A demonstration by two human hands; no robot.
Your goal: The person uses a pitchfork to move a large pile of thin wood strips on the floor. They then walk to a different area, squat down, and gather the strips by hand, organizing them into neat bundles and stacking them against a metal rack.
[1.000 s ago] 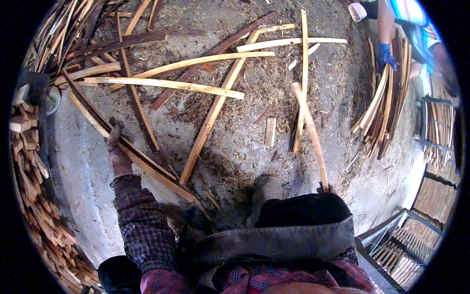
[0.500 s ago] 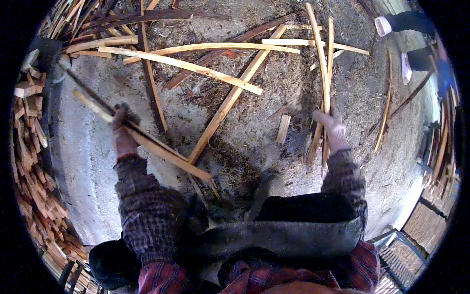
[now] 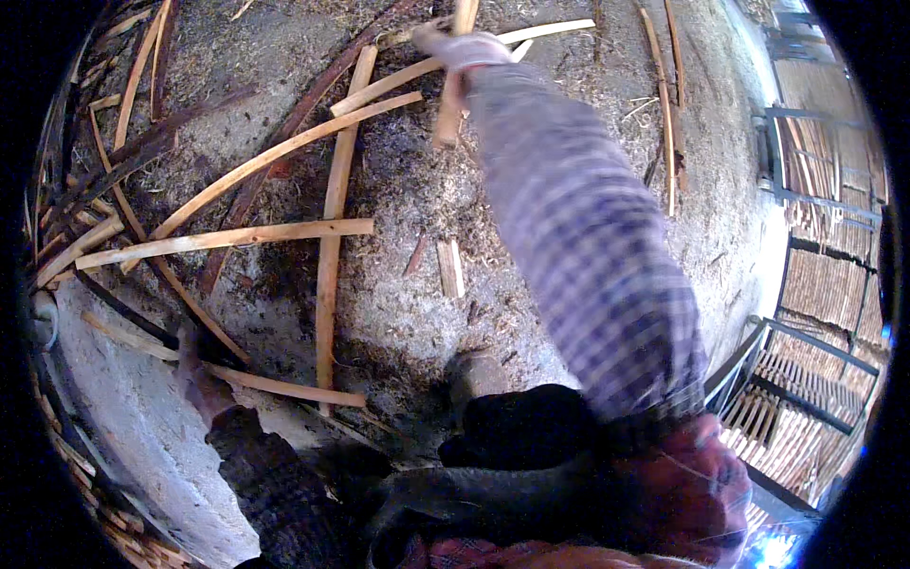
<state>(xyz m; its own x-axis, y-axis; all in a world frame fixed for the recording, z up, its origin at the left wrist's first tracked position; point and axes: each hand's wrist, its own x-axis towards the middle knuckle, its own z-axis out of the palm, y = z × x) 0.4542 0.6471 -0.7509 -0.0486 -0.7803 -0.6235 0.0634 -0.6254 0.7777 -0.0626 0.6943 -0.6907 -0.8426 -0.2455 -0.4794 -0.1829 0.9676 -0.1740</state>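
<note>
My left hand (image 3: 197, 377), at the lower left, is closed round a long wooden strip (image 3: 284, 387), pale on its face, low over the floor. A dark strip (image 3: 123, 305) runs up to the same hand; whether it is held too I cannot tell. My right arm stretches far forward. At its end my right hand (image 3: 466, 52), blurred by motion, is closed on an upright wooden strip (image 3: 449, 119) that shows above and below it. Another pale strip (image 3: 334, 204) lies lengthwise on the floor, left of my right arm, with a crosswise strip (image 3: 237, 237) over it.
Bark and shavings litter the concrete floor (image 3: 531, 303). A short wood offcut (image 3: 449, 269) lies in the middle. Long strips (image 3: 669, 133) lie at the right. Metal racks (image 3: 825, 346) with stacked wood stand along the right side, and cut pieces (image 3: 133, 531) are heaped at the lower left.
The view has turned to the right. My right hand has swung forward and away from me, and the strip under it has moved with it. My left hand stays on its strip.
</note>
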